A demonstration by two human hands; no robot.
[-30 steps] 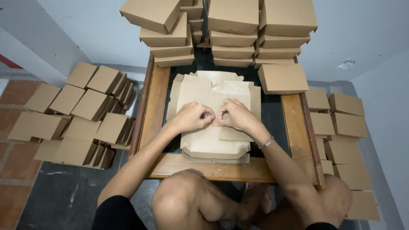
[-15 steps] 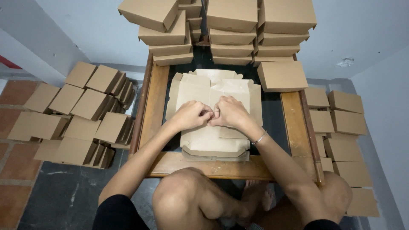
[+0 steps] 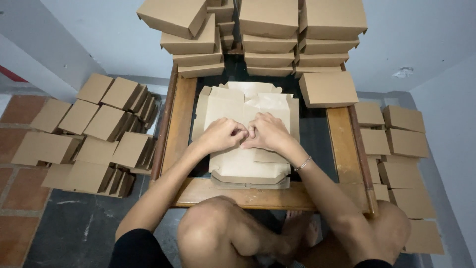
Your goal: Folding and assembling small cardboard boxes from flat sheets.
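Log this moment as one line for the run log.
left hand on flat cardboard stack | right hand on same stack, fingertips meeting | low wooden table | folded boxes stacked behind

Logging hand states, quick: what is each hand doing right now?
Left hand: fingers curled, pinching the flat cardboard box blank.
Right hand: fingers curled, pinching the same blank beside the left.

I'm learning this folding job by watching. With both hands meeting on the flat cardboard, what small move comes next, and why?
Probably lift and crease the top sheet: left hand and right hand pinch together at the middle of the flat cardboard stack, which still lies unfolded.
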